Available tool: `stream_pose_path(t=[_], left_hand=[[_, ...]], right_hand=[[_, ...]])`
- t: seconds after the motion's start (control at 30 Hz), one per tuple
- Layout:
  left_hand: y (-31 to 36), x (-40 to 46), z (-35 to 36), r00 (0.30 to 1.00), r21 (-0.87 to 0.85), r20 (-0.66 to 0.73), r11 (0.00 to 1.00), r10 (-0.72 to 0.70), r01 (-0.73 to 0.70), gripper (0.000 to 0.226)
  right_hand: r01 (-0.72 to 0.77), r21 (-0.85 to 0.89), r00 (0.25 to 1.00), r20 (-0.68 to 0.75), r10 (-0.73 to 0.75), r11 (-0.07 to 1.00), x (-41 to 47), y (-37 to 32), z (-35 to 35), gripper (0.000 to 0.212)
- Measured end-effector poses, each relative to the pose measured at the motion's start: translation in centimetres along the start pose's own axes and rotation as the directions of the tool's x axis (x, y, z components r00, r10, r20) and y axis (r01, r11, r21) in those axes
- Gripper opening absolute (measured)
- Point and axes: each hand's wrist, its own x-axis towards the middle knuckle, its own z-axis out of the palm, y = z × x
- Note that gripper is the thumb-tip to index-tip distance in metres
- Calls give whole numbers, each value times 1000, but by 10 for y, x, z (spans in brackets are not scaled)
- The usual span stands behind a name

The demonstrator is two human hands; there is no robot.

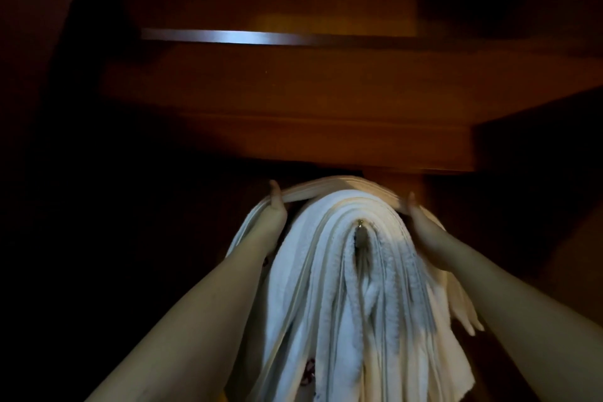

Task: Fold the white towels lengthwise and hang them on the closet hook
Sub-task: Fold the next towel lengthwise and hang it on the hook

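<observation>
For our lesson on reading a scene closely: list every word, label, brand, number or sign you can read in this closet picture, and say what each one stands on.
None can be read.
Dark red marks show on fabric behind the hanging white towels: too small and dim to tell whether they are lettering or pattern.
The hook, the wooden shelf, and the folded towel held by the left hand and right hand bear no visible text.
</observation>
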Motion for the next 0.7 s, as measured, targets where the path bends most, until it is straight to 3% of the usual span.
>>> stream_pose_path(t=[0.03, 0.07, 0.13, 0.2, 0.27, 0.43, 0.53, 0.7], left_hand=[[0, 3, -3, 999, 21, 39, 1000, 22, -23, 120], [5, -5, -3, 996, 163, 79, 986, 28, -41, 131], [4, -6, -10, 990, 442, 119, 888, 78, -124, 124], [4, -4, -13, 991, 443, 89, 888, 97, -127, 103], [5, -13, -14, 992, 421, 74, 898, 107, -128, 96], [-16, -38, -34, 982, 335, 190, 940, 4, -69, 108], [-26, -42, -54, 989, 234, 146, 972, -11, -24, 115], [-31, -40, -76, 990, 173, 128, 984, -56, 34, 113]], right_hand=[[-1, 6, 1000, -4, 1, 1000, -1, 1, 3, 96], [2, 9, 1000, -7, -2, 1000, -1, 1, 6, 96], [10, 10, 1000, -17, -10, 1000, 0, -1, 11, 97], [7, 1, 1000, -19, -7, 1000, 0, -4, 13, 100], [2, -2, 1000, -4, -2, 1000, -1, -4, 14, 99], [26, 51, 999, -20, -25, 998, -11, 8, 13, 68], [30, 123, 999, -29, -27, 992, -16, 16, 14, 60], [-36, 249, 998, -42, 48, 968, -25, 14, 14, 81]])
